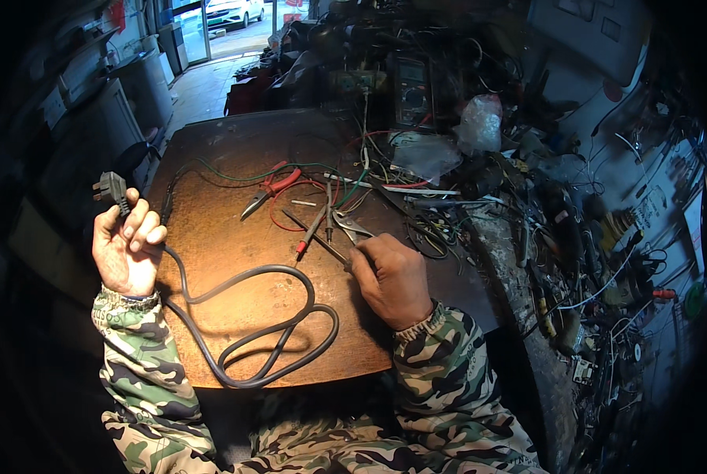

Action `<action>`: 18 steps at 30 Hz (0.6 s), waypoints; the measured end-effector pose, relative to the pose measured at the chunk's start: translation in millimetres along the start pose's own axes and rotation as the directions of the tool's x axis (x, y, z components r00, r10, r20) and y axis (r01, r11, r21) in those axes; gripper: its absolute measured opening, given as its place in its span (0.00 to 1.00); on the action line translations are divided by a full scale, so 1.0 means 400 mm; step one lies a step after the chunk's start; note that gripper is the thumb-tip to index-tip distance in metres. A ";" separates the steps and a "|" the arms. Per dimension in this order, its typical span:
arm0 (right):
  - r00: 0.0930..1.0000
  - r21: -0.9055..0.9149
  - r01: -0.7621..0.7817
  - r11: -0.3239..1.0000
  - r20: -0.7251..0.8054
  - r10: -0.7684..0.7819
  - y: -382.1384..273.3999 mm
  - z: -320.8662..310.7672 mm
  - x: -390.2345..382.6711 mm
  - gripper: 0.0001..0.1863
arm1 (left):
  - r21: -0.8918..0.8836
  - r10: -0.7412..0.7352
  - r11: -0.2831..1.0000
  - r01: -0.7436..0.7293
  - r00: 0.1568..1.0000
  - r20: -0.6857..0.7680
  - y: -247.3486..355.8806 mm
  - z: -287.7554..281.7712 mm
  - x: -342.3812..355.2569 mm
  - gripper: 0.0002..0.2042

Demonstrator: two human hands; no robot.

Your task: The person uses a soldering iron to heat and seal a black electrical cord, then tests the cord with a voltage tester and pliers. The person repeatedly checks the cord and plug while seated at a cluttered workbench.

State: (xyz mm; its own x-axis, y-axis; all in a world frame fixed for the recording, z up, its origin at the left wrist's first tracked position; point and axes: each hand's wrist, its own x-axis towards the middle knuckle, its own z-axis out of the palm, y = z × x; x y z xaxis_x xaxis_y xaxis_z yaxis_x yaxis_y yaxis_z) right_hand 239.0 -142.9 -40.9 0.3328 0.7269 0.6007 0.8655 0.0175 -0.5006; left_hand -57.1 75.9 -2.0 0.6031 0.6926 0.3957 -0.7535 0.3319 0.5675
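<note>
Raised at the table's left edge, my left hand is closed round a dark power plug with its metal pins pointing left. A thick black power cord lies looped across the wooden table. Over the table's right side, my right hand is closed, and a thin dark rod-shaped tool runs out from its fingers. Metal pliers lie right beside that hand, partly covered by it. Two test probes rest nearby, with red-handled pliers farther back.
A multimeter stands at the back beside a socket box. Tangled wires and clear plastic bags crowd the table's far right. Cluttered parts and tools fill the right side. A doorway opens at the back left.
</note>
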 end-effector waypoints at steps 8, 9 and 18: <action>0.999 -0.006 0.001 1.000 0.044 0.000 0.001 0.004 0.000 0.06 | 0.025 0.015 1.000 -0.014 1.000 -0.026 -0.001 -0.002 0.000 0.12; 0.999 -0.009 -0.004 1.000 0.050 0.004 0.001 0.001 -0.005 0.06 | -0.003 -0.013 1.000 0.013 1.000 -0.001 -0.003 -0.008 0.000 0.13; 0.996 -0.022 0.024 0.999 0.089 -0.022 0.007 0.008 -0.009 0.08 | 0.082 0.039 0.996 -0.039 0.999 0.007 0.021 -0.065 -0.016 0.14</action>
State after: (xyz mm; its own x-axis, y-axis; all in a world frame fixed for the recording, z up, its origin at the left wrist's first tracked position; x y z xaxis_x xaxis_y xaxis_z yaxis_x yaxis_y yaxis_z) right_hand 239.2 -143.3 -46.5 0.2793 0.7846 0.5535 0.8813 0.0193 -0.4722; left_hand -74.1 90.7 -18.5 0.5753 0.7003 0.4226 -0.7526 0.2509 0.6089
